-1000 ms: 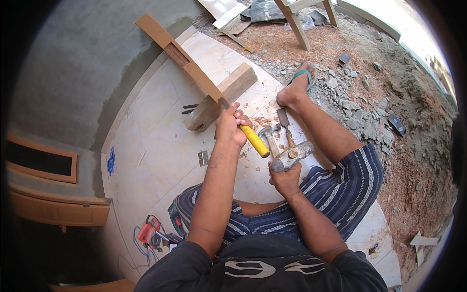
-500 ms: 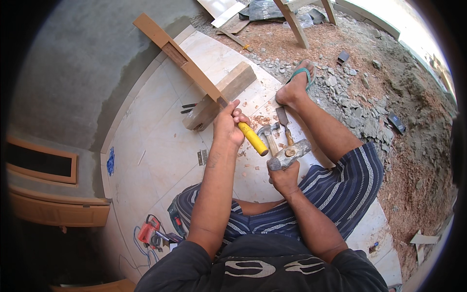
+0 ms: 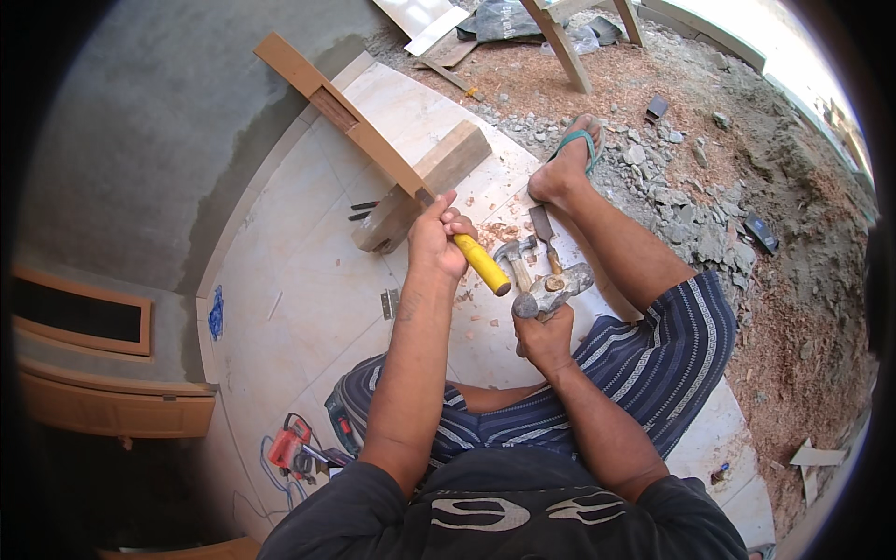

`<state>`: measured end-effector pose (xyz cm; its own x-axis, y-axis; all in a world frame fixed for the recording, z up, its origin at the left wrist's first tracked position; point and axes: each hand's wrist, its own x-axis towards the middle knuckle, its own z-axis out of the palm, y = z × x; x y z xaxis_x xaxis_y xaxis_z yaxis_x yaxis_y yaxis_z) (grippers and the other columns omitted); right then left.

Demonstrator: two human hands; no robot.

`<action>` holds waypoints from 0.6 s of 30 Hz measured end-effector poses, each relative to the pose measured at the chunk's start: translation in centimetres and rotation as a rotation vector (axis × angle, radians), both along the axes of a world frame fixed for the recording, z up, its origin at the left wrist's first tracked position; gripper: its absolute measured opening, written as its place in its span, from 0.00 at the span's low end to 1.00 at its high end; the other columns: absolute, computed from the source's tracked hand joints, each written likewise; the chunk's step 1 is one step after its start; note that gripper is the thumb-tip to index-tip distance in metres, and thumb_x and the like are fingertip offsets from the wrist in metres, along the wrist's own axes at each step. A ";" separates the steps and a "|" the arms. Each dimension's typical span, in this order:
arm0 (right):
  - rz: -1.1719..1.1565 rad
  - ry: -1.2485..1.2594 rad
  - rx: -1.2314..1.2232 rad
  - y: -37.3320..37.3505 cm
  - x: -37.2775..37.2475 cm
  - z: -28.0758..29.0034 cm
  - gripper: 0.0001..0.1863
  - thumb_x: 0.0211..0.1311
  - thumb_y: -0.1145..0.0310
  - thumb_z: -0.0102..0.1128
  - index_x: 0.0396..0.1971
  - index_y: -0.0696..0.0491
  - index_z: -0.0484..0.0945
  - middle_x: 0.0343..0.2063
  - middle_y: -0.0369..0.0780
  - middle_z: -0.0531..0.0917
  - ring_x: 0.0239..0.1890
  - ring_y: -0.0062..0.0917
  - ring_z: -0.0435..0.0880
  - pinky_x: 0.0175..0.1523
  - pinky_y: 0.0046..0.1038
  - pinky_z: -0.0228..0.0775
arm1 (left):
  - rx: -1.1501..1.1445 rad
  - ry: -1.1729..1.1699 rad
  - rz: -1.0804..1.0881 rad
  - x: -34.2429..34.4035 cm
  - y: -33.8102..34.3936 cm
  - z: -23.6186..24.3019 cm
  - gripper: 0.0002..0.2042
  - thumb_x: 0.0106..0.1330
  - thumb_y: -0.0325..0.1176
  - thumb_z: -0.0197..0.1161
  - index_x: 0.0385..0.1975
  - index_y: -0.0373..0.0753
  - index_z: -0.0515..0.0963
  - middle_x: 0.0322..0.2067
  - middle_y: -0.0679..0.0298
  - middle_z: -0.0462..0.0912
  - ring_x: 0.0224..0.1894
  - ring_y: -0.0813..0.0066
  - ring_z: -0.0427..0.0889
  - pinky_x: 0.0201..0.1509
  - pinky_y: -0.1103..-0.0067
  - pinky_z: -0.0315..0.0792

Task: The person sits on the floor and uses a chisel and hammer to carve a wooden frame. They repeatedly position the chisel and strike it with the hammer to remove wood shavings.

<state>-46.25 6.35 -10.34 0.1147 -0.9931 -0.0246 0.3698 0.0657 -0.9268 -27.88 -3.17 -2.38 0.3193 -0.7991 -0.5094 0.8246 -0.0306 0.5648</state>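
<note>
The left hand (image 3: 435,245) grips the yellow handle (image 3: 483,265) at the near end of the board (image 3: 383,157), which extends ahead; the right hand (image 3: 548,338) grips the sledge (image 3: 573,282), and an off-centre blow could strike the left hand.

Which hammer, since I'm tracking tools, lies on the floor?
The claw hammer, lying loose on the tiles; the thick-headed hammer is gripped in the right hand.

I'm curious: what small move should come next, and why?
Perhaps the right hand should tap the grey metal-headed hammer against the free end of the yellow cylindrical tool handle. The left hand grips that handle by the near end of the long brown wooden board, and the hammer's head is close to the free end.
</note>
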 end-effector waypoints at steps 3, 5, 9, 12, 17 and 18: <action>-0.004 0.015 -0.017 0.1 0.0 -0.1 0.09 0.64 0.73 0.65 0.23 0.54 0.78 0.16 0.31 0.78 0.18 0.14 0.75 0.23 0.23 0.64 | -0.002 0.003 -0.003 0.4 0.0 0.0 0.11 0.79 0.35 0.56 0.52 0.34 0.72 0.23 0.71 0.66 0.21 0.83 0.63 0.25 0.85 0.66; -0.006 0.005 -0.028 0.1 0.0 0.1 0.09 0.64 0.73 0.65 0.24 0.54 0.78 0.18 0.32 0.79 0.19 0.14 0.75 0.23 0.23 0.64 | 0.006 -0.011 -0.001 0.1 -0.1 0.1 0.11 0.79 0.35 0.55 0.52 0.34 0.72 0.23 0.71 0.66 0.21 0.83 0.63 0.24 0.85 0.66; -0.005 0.062 -0.153 -0.1 0.0 0.5 0.07 0.64 0.73 0.65 0.28 0.57 0.78 0.21 0.34 0.82 0.20 0.14 0.77 0.25 0.24 0.67 | 0.017 -0.001 -0.013 0.0 -0.3 0.6 0.10 0.80 0.34 0.54 0.51 0.34 0.71 0.23 0.70 0.66 0.21 0.83 0.63 0.24 0.85 0.65; -0.012 0.337 -0.236 0.2 -1.1 2.5 0.07 0.66 0.73 0.65 0.32 0.60 0.78 0.23 0.37 0.83 0.23 0.15 0.79 0.28 0.26 0.71 | 0.046 0.025 0.032 -0.4 -0.6 1.7 0.06 0.78 0.27 0.53 0.48 0.33 0.69 0.23 0.69 0.67 0.19 0.83 0.64 0.21 0.85 0.65; 0.070 0.261 -0.688 0.6 -3.4 6.9 0.08 0.62 0.75 0.71 0.32 0.58 0.78 0.25 0.37 0.83 0.26 0.19 0.83 0.32 0.28 0.75 | 0.053 0.051 0.036 -0.2 -1.2 2.2 0.04 0.77 0.25 0.52 0.46 0.33 0.67 0.22 0.69 0.67 0.17 0.84 0.63 0.18 0.86 0.63; 0.099 0.365 -0.811 -0.4 -3.6 5.0 0.08 0.61 0.75 0.72 0.31 0.57 0.79 0.26 0.36 0.84 0.26 0.19 0.83 0.32 0.28 0.74 | 0.046 0.053 0.024 -0.3 -1.0 2.4 0.04 0.77 0.25 0.51 0.46 0.33 0.67 0.22 0.69 0.66 0.17 0.84 0.63 0.18 0.86 0.62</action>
